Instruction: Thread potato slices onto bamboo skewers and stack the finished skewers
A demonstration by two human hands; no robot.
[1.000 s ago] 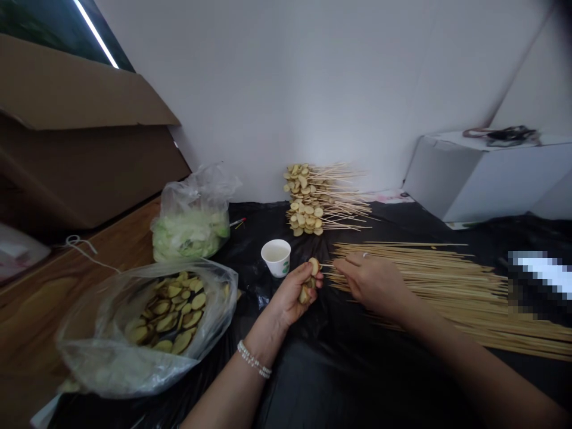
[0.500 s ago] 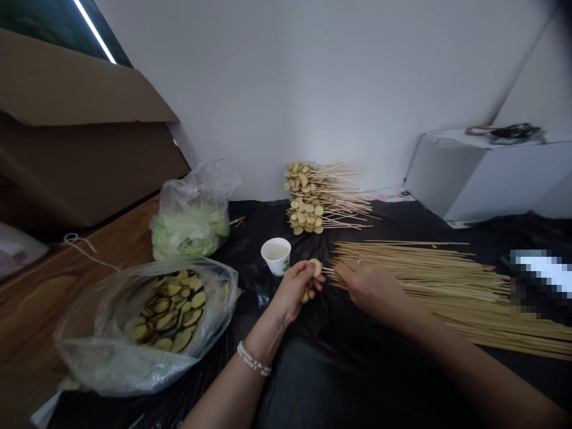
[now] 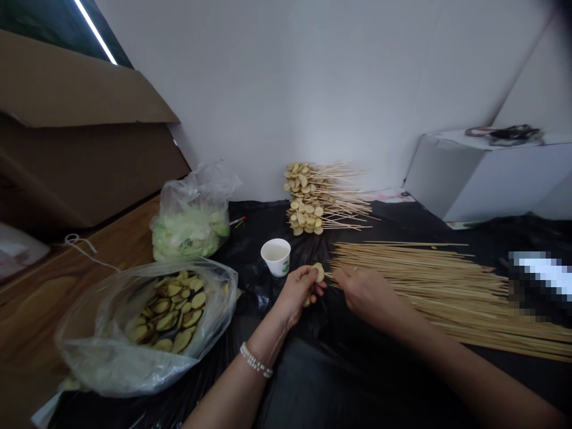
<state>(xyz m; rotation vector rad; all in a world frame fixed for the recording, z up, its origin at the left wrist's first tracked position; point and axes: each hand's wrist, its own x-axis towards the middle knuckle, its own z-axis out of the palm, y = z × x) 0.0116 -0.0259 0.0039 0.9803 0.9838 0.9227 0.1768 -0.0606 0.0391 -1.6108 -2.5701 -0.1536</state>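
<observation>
In my left hand (image 3: 298,292), fingers closed, are potato slices (image 3: 319,272); one shows at the fingertips and more are partly hidden beneath. My right hand (image 3: 364,292) pinches a thin bamboo skewer (image 3: 328,274), its end reaching the slice in my left hand. Loose bamboo skewers (image 3: 429,280) lie spread under and beyond my right hand. Just behind my left hand stands a white paper cup (image 3: 276,257). At the left, an open clear plastic bag (image 3: 98,333) holds many potato slices (image 3: 172,310).
Finished-looking potato skewers (image 3: 308,202) are piled against the wall. A knotted bag of pale green vegetable (image 3: 192,226) sits at the back left, beside a red-tipped pen (image 3: 238,221). Black plastic sheeting (image 3: 322,369) covers the table. A cardboard box (image 3: 89,161) and a white box (image 3: 500,173) flank the space.
My right hand has come slightly left, toward my left hand, and less of the skewer shows between them. My left hand has shifted a little right and down.
</observation>
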